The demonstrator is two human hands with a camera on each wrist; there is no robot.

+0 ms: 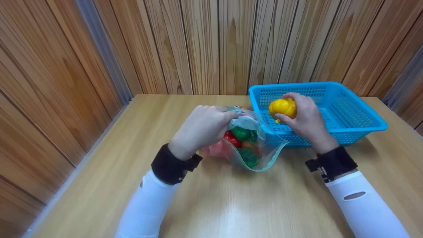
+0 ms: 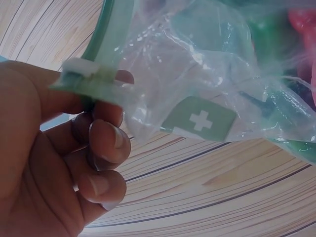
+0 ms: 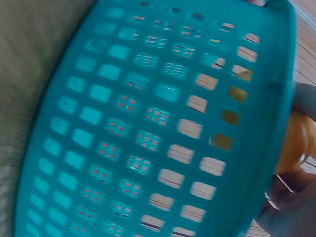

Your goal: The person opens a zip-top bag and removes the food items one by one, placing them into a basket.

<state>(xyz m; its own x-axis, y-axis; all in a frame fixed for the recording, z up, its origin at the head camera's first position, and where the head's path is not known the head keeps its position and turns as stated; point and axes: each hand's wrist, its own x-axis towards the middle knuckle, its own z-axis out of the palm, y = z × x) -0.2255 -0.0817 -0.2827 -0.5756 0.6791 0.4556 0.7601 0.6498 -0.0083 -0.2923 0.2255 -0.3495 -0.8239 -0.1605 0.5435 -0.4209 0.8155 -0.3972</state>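
My left hand (image 1: 203, 127) pinches the upper edge of a clear zip bag (image 1: 273, 158). The left wrist view shows thumb and fingers on its green-edged rim, with a green label bearing a white cross (image 2: 200, 120) below. The bag gapes toward the right. Inside lie a glossy red toy vegetable (image 1: 231, 139), a green one (image 1: 240, 133) and a dark green bumpy one (image 1: 248, 157). My right hand (image 1: 307, 115) grips a yellow, ribbed toy pumpkin (image 1: 283, 108) between thumb and fingers, over the near left part of a blue plastic basket (image 1: 366, 129).
The basket, with perforated walls, stands at the back right of the wooden table (image 1: 132, 165). Wood-plank walls (image 1: 201, 46) rise behind and at the left. In the right wrist view, the basket's side (image 3: 163, 123) covers most of the picture.
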